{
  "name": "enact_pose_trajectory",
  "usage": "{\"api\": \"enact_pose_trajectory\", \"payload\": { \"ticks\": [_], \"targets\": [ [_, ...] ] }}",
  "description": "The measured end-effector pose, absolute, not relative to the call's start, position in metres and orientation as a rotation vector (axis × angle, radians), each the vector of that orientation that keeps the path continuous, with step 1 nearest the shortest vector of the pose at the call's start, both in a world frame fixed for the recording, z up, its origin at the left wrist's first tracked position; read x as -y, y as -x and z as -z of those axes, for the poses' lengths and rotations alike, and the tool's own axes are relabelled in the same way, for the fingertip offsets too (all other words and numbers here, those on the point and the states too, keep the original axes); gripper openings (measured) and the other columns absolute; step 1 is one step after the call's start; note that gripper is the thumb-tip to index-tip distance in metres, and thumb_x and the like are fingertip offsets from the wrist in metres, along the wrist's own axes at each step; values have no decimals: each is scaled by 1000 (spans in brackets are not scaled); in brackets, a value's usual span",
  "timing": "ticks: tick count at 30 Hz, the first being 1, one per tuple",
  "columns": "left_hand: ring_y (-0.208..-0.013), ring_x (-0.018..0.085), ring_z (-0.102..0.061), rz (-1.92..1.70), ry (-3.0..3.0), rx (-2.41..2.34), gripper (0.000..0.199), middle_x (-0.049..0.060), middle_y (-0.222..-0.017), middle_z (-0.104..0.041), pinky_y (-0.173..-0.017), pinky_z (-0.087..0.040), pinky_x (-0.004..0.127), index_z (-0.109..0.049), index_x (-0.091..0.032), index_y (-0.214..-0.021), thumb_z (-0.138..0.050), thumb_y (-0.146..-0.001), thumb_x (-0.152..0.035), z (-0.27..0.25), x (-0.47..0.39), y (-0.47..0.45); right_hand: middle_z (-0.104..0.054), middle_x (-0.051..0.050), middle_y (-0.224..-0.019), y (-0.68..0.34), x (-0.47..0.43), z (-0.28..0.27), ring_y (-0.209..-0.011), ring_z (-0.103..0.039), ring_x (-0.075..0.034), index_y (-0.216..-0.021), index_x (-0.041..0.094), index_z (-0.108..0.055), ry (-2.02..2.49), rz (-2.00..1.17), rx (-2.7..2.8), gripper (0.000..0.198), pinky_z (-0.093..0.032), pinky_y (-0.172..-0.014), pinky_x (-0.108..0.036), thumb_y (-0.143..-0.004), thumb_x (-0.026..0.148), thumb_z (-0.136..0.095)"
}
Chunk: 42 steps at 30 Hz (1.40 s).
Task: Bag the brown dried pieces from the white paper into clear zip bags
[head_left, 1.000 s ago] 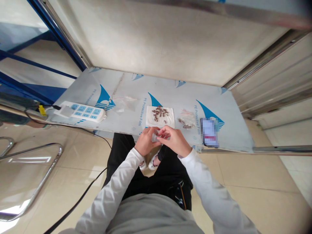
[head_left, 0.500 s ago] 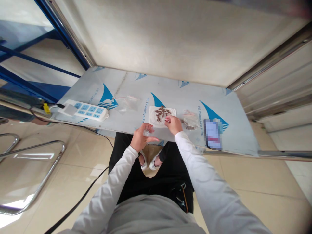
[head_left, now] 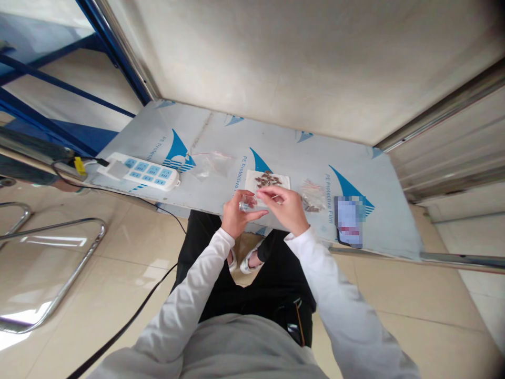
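Note:
My left hand point(head_left: 235, 215) is closed round a small clear plastic container point(head_left: 246, 203), thumb below and fingers above. My right hand point(head_left: 287, 204) is close beside it, thumb and forefinger pinched together at the container's right side. Whatever is between those fingertips is too small to make out. Just beyond my hands lies a square of white paper point(head_left: 249, 179) with several small brown cylindrical pieces point(head_left: 269, 179) heaped on it. To the right of my right hand, a clear plastic bag point(head_left: 314, 196) holds more brown pieces.
A white power strip point(head_left: 148, 173) with blue sockets lies at the left, its black cable point(head_left: 130, 198) running along the front edge. Crumpled clear bags point(head_left: 213, 164) lie left of the paper. A phone point(head_left: 349, 221) rests near the front edge of the film-covered table point(head_left: 386, 210).
My right hand has left the white paper and come left and toward me, to the clear container. My left hand stays round the container, slightly farther right. The view has shifted slightly.

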<state>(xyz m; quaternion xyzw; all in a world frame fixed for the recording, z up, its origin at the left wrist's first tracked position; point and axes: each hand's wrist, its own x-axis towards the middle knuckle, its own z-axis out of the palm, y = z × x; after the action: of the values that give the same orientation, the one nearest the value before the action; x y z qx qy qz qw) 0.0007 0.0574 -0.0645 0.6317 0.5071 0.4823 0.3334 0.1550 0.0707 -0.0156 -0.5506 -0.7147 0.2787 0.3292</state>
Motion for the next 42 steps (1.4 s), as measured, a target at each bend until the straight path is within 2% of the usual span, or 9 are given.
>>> {"api": "enact_pose_trajectory", "payload": {
  "ticks": [3, 5, 9, 13, 19, 25, 32, 38, 42],
  "targets": [
    [-67, 13, -62, -1304, -1604, -1317, 47, -1, -71, -65, -70, -49, 25, -53, -20, -96, -78, -65, -44, 67, -56, 2, -71, -8, -93, -170, -98, 53, -67, -63, -14, -98, 15, -70, 1736, -608, 1891, 22, -50, -69, -27, -78, 23, -63],
    [-66, 13, -62, -1305, -1601, -1325, 48, -2, -71, -64, -70, -49, 25, -53, -20, -95, -79, -63, -44, 69, -56, 5, -69, -10, -96, -172, -111, 76, -72, -63, -15, -96, 14, -70, 1826, -565, 2021, 24, -49, -74, -29, -73, 19, -68],
    [-66, 13, -62, -1291, -1622, -1330, 49, -3, -70, -63, -69, -49, 25, -53, -20, -96, -79, -63, -45, 70, -56, 9, -67, -11, -100, -162, -123, 99, -93, -62, -20, -92, 16, -70, 1856, -507, 2064, 17, -45, -88, -32, -78, 16, -63],
    [-65, 12, -62, -1264, -1650, -1351, 47, -4, -70, -63, -70, -48, 24, -53, -20, -95, -78, -64, -44, 72, -57, 11, -68, -11, -98, -156, -128, 100, -94, -62, -20, -88, 15, -71, 1908, -491, 2050, 16, -45, -89, -33, -79, 11, -58],
    [-66, 11, -62, -1237, -1650, -1372, 42, -3, -72, -65, -70, -48, 24, -53, -20, -95, -76, -66, -40, 71, -61, 8, -72, -10, -86, -159, -125, 81, -80, -65, -19, -86, 14, -72, 1952, -519, 1968, 14, -49, -78, -31, -78, 15, -61],
    [-69, 13, -63, -1191, -1667, -1366, 44, -2, -77, -67, -70, -49, 24, -53, -20, -96, -77, -65, -41, 66, -62, 1, -72, -2, -84, -151, -73, 2, -58, -59, -12, -93, 21, -72, 1528, -590, 1915, 17, -47, -63, -25, -81, 29, -63],
    [-69, 14, -63, -1221, -1757, -1303, 42, -2, -77, -66, -66, -45, 23, -53, -19, -96, -75, -66, -39, 64, -60, -14, -70, -6, -80, -137, -58, -37, -78, -64, -21, -80, 21, -71, 1574, -412, 2462, 8, -42, -65, -28, -81, 18, -64],
    [-69, 14, -63, -1225, -1748, -1326, 38, -1, -79, -67, -66, -46, 23, -54, -19, -94, -73, -68, -39, 63, -57, -13, -70, -4, -80, -135, -53, -19, -77, -64, -19, -88, 22, -69, 1576, -439, 2262, 7, -44, -70, -28, -84, 23, -64],
    [-72, 14, -64, -1226, -1706, -1355, 41, -1, -81, -67, -70, -47, 24, -54, -20, -96, -75, -66, -40, 66, -55, -5, -72, -4, -85, -144, -55, 2, -79, -65, -18, -89, 22, -72, 1395, -645, 2078, 18, -47, -73, -27, -89, 29, -55]
  ]
}}
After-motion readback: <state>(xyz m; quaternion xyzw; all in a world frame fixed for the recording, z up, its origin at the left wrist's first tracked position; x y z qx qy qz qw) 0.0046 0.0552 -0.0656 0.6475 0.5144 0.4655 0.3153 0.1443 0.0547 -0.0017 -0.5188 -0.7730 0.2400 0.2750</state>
